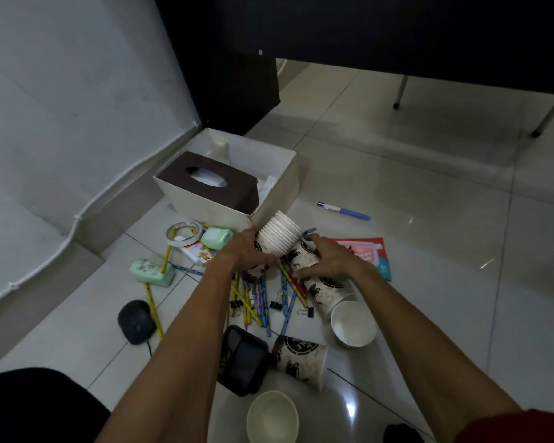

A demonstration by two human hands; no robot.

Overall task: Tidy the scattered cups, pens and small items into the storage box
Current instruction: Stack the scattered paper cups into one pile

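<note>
The left hand (248, 254) grips a stack of cups (280, 236) near the storage box (211, 203); the right hand (331, 262) curls round a printed cup (330, 286) beside it. The logo lettering is unreadable.

Stacked paper cups (280, 236) tilted beside white storage box (205, 203), pencils (263, 300) scattered nearby

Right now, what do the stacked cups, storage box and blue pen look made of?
The stacked cups look like paper: matte white, thin rolled rims, dark print on the outside. The storage box could be thin plastic or coated card; the smooth cream walls leave it open. The blue pen looks like plastic: a glossy blue barrel with a white section.
</note>
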